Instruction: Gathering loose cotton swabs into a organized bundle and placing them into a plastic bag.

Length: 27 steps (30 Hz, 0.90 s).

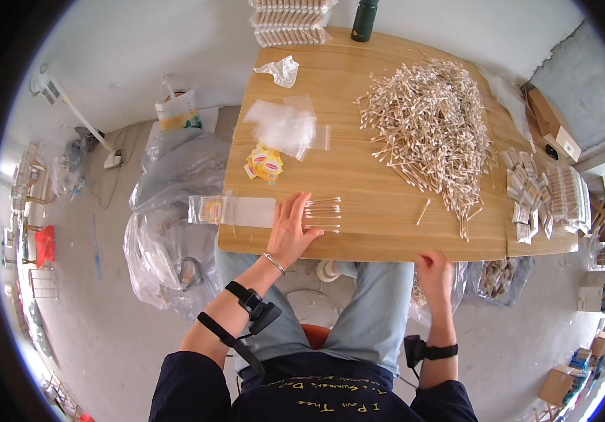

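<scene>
My left hand (290, 226) lies over a small row of cotton swabs (325, 211) near the table's front edge, fingers stretched out and thumb apart. Swab tips stick out to its right. Beside it, on the left, lies a clear plastic bag (255, 212) with swabs and a yellow card in its far end, which overhangs the table's left edge. My right hand (435, 278) is just off the front edge, fingers curled together; whatever they hold, if anything, cannot be made out. A single swab (423, 211) lies on the tabletop beyond it.
A large heap of loose cotton swabs (432, 126) covers the table's right half. Yellow cards (265, 164), clear bags (285, 126) and crumpled tissue (281, 71) lie left. Filled packs (527, 190) sit at the right edge; stacked packs (290, 21) and a dark bottle (364, 20) stand at the back.
</scene>
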Available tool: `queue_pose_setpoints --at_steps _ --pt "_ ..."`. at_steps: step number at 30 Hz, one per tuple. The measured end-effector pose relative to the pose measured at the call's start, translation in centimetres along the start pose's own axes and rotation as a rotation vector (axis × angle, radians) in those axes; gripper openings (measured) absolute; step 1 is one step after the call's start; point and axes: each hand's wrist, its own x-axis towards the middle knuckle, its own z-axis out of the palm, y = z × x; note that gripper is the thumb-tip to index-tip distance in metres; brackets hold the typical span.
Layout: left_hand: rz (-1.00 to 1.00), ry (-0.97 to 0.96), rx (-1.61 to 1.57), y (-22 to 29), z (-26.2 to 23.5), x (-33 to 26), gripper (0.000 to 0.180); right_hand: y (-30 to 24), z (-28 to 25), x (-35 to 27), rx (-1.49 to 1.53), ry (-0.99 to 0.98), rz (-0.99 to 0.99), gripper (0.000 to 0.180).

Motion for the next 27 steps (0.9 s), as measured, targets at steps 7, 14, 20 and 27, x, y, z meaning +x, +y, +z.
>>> queue_pose_setpoints --at_steps 7,14,20,27 --pt "-0.003 0.043 -0.068 -0.9 0.6 -1.2 0.082 -10.8 9.8 5.1 0.04 -0.221 -0.441 0.008" --pt "-0.066 0.031 -0.059 -0.3 0.3 -1.1 0.084 -12.3 12.2 5.5 -0.227 -0.33 -0.581 0.007" --pt "0.067 -0.02 0.026 -0.2 1.7 0.5 0.083 -11.8 11.8 5.2 -0.252 -0.233 -0.623 0.011" --pt "0.176 -0.087 0.159 0.2 2.0 0.8 0.065 -5.8 7.8 6.4 -0.124 0.332 -0.178 0.024"
